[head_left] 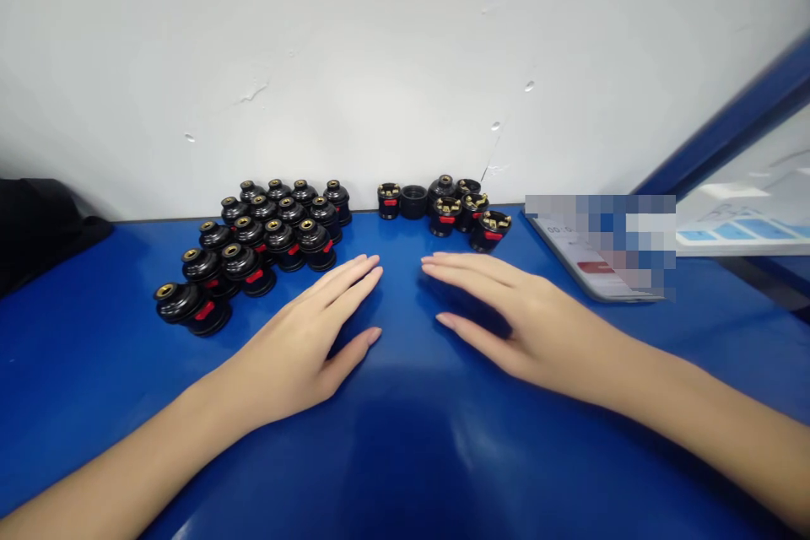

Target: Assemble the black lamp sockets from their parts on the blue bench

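I am resting both hands flat on the blue desk [405, 456], palms down, and neither is holding anything. My left hand [304, 346] is lying with its fingers [354, 274] stretched out straight and together, thumb spread to the side, the tips pointing toward the back wall. My right hand [525, 325] is mirroring it, fingers [461, 270] extended and loose, empty as well.

The nearest things to my left hand are the assembled black sockets [266, 240], standing upright in tidy rows just beyond my fingertips, each showing a brass centre on top and a red tab on the side. The closest one of that cluster [316, 246] is sitting just beside my left fingertips without touching them. Ahead of my right hand, a smaller loose group of black parts [456, 207] is sitting near the wall, some with brass contacts exposed, one plain ring [413, 201] among them; these are apart from my fingers.

Reaching well from here, I judge, means lifting straight up and forward rather than sliding, since a sideways sweep could topple the packed rows.

To the right a blurred device [601, 249] is lying on the desk, close to my right wrist's path. A dark bundle [38, 224] is sitting at the far left edge, well apart.
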The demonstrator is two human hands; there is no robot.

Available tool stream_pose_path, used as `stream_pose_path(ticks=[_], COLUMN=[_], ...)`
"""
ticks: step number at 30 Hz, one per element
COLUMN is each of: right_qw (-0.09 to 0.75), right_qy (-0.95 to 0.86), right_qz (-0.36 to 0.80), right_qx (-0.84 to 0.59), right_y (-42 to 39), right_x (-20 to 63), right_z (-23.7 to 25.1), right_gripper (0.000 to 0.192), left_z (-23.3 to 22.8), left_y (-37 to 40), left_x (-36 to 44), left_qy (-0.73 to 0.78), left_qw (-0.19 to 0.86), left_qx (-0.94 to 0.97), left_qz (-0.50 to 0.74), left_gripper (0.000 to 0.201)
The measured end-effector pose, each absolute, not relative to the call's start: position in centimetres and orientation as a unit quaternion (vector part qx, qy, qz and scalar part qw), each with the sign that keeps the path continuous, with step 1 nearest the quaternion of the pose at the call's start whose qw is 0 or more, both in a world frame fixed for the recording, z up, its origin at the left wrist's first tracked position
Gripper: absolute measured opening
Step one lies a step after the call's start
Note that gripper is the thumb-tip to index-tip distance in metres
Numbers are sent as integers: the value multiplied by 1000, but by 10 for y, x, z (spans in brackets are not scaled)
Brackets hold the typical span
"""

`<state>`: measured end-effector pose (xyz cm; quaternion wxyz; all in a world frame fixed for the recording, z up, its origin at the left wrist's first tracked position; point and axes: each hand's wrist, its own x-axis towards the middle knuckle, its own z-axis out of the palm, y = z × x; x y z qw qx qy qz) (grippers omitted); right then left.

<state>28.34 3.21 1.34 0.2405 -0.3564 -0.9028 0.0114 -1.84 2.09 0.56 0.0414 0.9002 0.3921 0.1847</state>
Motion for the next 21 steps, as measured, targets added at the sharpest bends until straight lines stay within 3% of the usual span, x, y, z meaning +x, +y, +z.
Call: stream_pose_path(ticks=[11, 21], right_qw=[195, 142], right_qy=[-907, -893], right_qz=[-126, -125], right_qx=[-350, -409], right_y=[96, 130], right_x=[245, 197], right_z=[41, 38], right_gripper=[51, 44], left_z=[2, 3], left_y=[22, 22], left_x=[-19, -19], left_qy=[423, 433], left_qw=[77, 74], left_qx=[884, 881], left_qz=[182, 177], left_gripper=[61, 62])
